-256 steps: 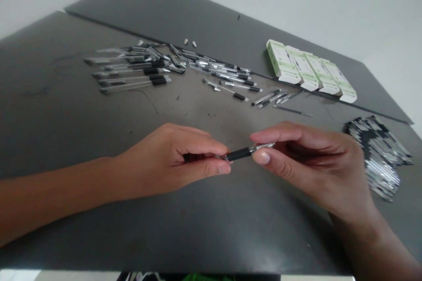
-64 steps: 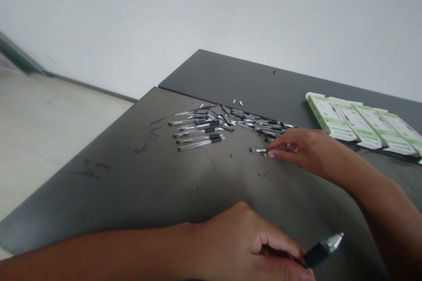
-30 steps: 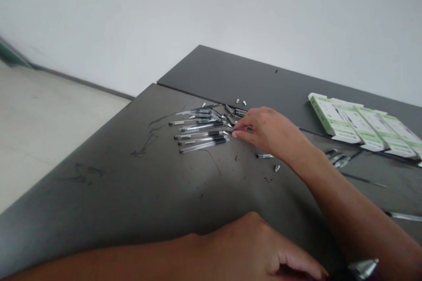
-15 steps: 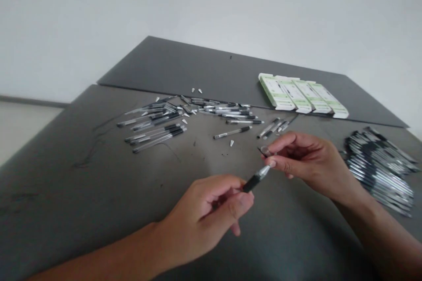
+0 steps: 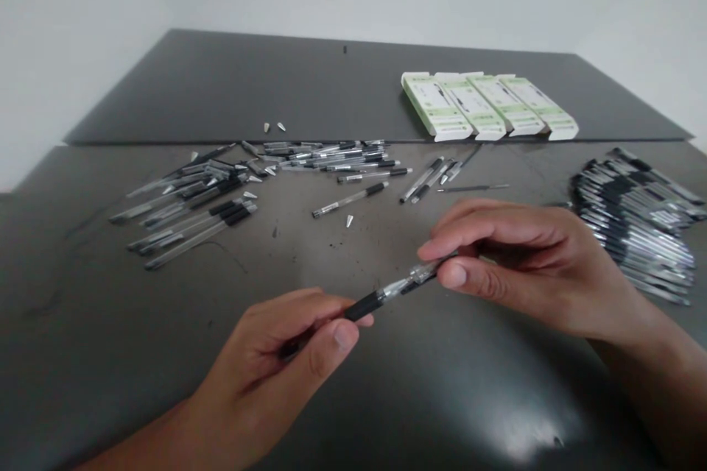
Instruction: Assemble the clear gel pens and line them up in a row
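Note:
My left hand (image 5: 292, 360) is closed around a gel pen (image 5: 364, 305) with a black grip and a silver-clear tip, held tilted up to the right above the table. Thumb and fingers of my right hand (image 5: 513, 265) pinch a clear pen cap (image 5: 424, 274) with a dark clip. The cap's open end meets the pen's tip; how far it covers the tip is hard to make out. Behind the hands lies a loose pen (image 5: 350, 200) with a black grip, and a small silver cone tip (image 5: 350, 221) rests near it.
Loose pen parts (image 5: 193, 191) are heaped at the left, more pens (image 5: 331, 158) at the back middle. A thin refill (image 5: 472, 188) lies behind my right hand. Stacked pens (image 5: 635, 228) sit at the right. Flat green-white boxes (image 5: 486, 107) lie on the rear table (image 5: 248, 81).
The cap in my right hand has turned into line with the pen and come to its tip. Both hands are still pinching; the view has shifted, showing the pens further left.

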